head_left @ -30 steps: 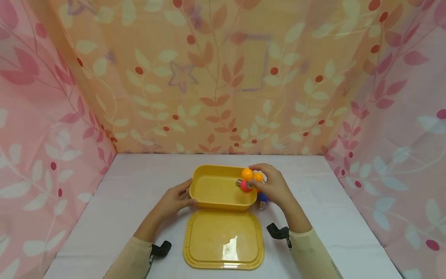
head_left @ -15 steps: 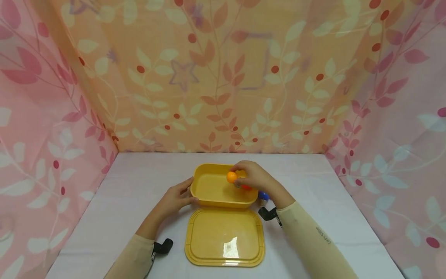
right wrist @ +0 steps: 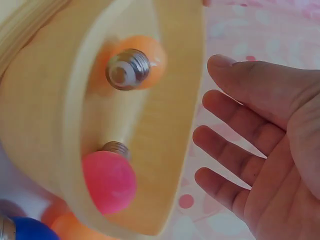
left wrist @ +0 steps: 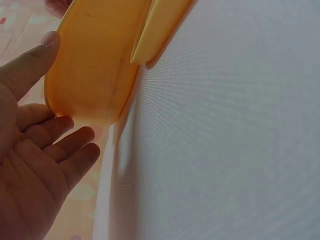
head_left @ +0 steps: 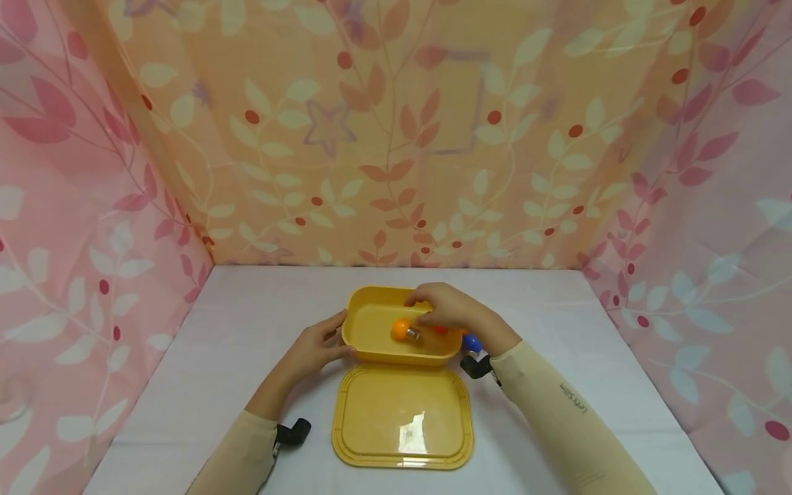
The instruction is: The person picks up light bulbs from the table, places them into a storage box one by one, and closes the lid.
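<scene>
A yellow plastic box (head_left: 370, 323) stands uncovered on the table. My left hand (head_left: 314, 348) grips its left end, the thumb at the near corner and fingers at the far one. An orange light bulb (head_left: 400, 329) with a metal screw base lies inside the box. Over the box's right part is my right hand (head_left: 454, 307), its fingers spread and holding nothing. A pink light bulb (right wrist: 110, 181) also lies in the box, partly hidden by that hand in the head view. Outside the right end are a blue bulb (head_left: 472, 342) and another orange bulb (right wrist: 80, 229).
A flat yellow lid (head_left: 402, 416) lies right in front of the box on the white-covered table (head_left: 260, 295). Patterned cloth (head_left: 396, 137) encloses the back and both sides. Black wrist cameras (head_left: 293, 432) jut inward from both forearms.
My right hand has carried the orange bulb leftward from the box's right end and let go of it inside. The left hand keeps its grip on the box's left end.
</scene>
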`<state>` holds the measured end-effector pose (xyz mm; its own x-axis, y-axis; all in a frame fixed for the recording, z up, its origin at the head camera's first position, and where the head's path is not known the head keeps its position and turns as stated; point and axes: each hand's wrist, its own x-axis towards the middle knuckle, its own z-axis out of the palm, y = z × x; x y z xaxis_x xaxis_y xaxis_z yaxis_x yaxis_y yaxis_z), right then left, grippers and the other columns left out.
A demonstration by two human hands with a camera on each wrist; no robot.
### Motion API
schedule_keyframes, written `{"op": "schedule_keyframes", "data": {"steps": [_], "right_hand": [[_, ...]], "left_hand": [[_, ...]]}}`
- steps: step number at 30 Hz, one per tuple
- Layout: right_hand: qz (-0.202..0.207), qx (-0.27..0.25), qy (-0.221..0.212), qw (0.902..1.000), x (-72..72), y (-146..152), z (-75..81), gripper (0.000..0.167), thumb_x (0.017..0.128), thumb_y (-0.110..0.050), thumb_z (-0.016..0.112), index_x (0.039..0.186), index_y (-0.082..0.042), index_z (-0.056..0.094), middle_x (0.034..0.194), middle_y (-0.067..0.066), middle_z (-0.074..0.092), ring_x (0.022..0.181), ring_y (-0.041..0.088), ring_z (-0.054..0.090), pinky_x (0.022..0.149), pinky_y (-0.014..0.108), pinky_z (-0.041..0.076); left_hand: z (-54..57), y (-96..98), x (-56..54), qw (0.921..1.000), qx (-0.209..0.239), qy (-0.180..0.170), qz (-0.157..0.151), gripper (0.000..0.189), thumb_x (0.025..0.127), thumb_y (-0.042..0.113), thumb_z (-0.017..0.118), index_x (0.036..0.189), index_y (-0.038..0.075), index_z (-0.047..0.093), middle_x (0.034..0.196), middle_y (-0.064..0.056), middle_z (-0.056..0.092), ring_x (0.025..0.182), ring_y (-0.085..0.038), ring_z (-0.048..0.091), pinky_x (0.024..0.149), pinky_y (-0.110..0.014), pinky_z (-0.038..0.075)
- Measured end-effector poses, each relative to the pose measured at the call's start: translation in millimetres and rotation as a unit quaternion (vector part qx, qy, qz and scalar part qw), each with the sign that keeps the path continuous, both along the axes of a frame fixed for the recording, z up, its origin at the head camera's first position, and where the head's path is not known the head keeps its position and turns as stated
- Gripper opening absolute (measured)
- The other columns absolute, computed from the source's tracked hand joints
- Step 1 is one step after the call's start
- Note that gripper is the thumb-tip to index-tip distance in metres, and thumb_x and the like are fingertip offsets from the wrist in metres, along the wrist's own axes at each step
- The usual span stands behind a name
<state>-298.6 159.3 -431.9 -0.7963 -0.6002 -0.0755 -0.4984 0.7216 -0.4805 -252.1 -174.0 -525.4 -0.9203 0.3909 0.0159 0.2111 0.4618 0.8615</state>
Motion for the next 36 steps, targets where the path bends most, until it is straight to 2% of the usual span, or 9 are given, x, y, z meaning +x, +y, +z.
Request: {"op": "schedule_keyframes", "data": {"steps": [5,9,14,18,20,25,29,32,36], "right_hand": [[-0.012,-0.024,0.024,0.9994,9.2,6,7.5,0.039,0.091,-0.022,0.079,0.128,-0.012,0.071,0.131,0.002,0.068,0.128,0.026,0.059,0.115,0.048,0.044],[-0.038,-0.067,0.044,0.9961,24.5,18,9.3,0.038,0.092,-0.025,0.079,0.127,-0.013,0.071,0.131,0.002,0.068,0.128,0.027,0.059,0.115,0.051,0.044],[-0.087,-0.126,0.054,0.9867,48.2,35,5.6,0.034,0.093,-0.034,0.078,0.124,-0.023,0.072,0.130,-0.004,0.068,0.128,0.025,0.059,0.115,0.055,0.043],[-0.109,-0.164,0.070,0.9780,60.1,50,0.5,0.036,0.091,-0.045,0.077,0.123,-0.028,0.072,0.128,-0.007,0.068,0.127,0.023,0.059,0.113,0.056,0.045],[-0.118,-0.176,0.077,0.9743,63.9,57,-2.1,0.037,0.091,-0.048,0.077,0.122,-0.030,0.072,0.127,-0.009,0.068,0.126,0.022,0.060,0.112,0.056,0.046],[-0.137,-0.203,0.090,0.9654,71.1,70,-5.8,0.035,0.090,-0.040,0.080,0.123,-0.030,0.071,0.128,-0.009,0.067,0.126,0.022,0.059,0.111,0.057,0.047],[-0.142,-0.207,0.099,0.9631,73.7,76,-6.1,0.036,0.090,-0.037,0.081,0.123,-0.030,0.070,0.128,-0.011,0.066,0.127,0.019,0.059,0.112,0.054,0.047],[-0.145,-0.211,0.100,0.9615,75.7,82,-4.6,0.036,0.090,-0.031,0.081,0.124,-0.028,0.070,0.128,-0.009,0.066,0.128,0.021,0.058,0.112,0.056,0.046],[-0.166,-0.203,0.101,0.9598,75.6,92,-5.4,0.038,0.090,-0.031,0.081,0.126,-0.027,0.069,0.131,-0.007,0.065,0.130,0.024,0.056,0.113,0.060,0.044]], "left_hand": [[-1.9,-0.2,-1.6,1.0000,-0.005,0.003,0.000,0.097,0.083,0.046,0.084,0.161,0.016,0.035,0.165,-0.001,0.034,0.148,-0.030,0.040,0.119,-0.046,0.037],[-2.3,0.9,-2.6,0.9999,-0.010,0.005,0.000,0.096,0.084,0.045,0.084,0.161,0.016,0.035,0.165,-0.001,0.034,0.147,-0.031,0.041,0.119,-0.047,0.037],[-4.3,1.3,-3.3,0.9998,-0.017,0.008,0.004,0.095,0.084,0.047,0.083,0.161,0.019,0.035,0.165,0.000,0.034,0.147,-0.032,0.042,0.119,-0.048,0.037],[-6.0,0.0,-2.9,0.9998,-0.015,0.010,0.006,0.094,0.085,0.044,0.083,0.161,0.020,0.035,0.165,0.001,0.034,0.147,-0.032,0.042,0.119,-0.049,0.037],[-5.9,-0.4,-2.3,0.9998,-0.013,0.011,0.006,0.093,0.085,0.042,0.083,0.161,0.019,0.034,0.165,0.000,0.034,0.147,-0.031,0.041,0.119,-0.048,0.038],[-4.9,-1.2,-0.2,0.9999,-0.007,0.006,0.005,0.093,0.085,0.041,0.084,0.161,0.019,0.034,0.165,0.000,0.033,0.148,-0.030,0.041,0.119,-0.047,0.038],[-4.7,-1.5,0.9,1.0000,-0.003,0.002,0.009,0.093,0.085,0.039,0.084,0.161,0.019,0.035,0.165,0.001,0.034,0.148,-0.030,0.041,0.118,-0.047,0.039],[-3.9,-0.5,1.1,1.0000,0.000,-0.002,0.007,0.093,0.085,0.039,0.084,0.161,0.018,0.035,0.165,0.001,0.034,0.148,-0.030,0.040,0.119,-0.047,0.038],[-3.2,1.0,0.1,1.0000,-0.001,-0.004,0.006,0.094,0.085,0.039,0.084,0.161,0.017,0.034,0.165,0.001,0.034,0.149,-0.029,0.039,0.119,-0.047,0.038]]}}
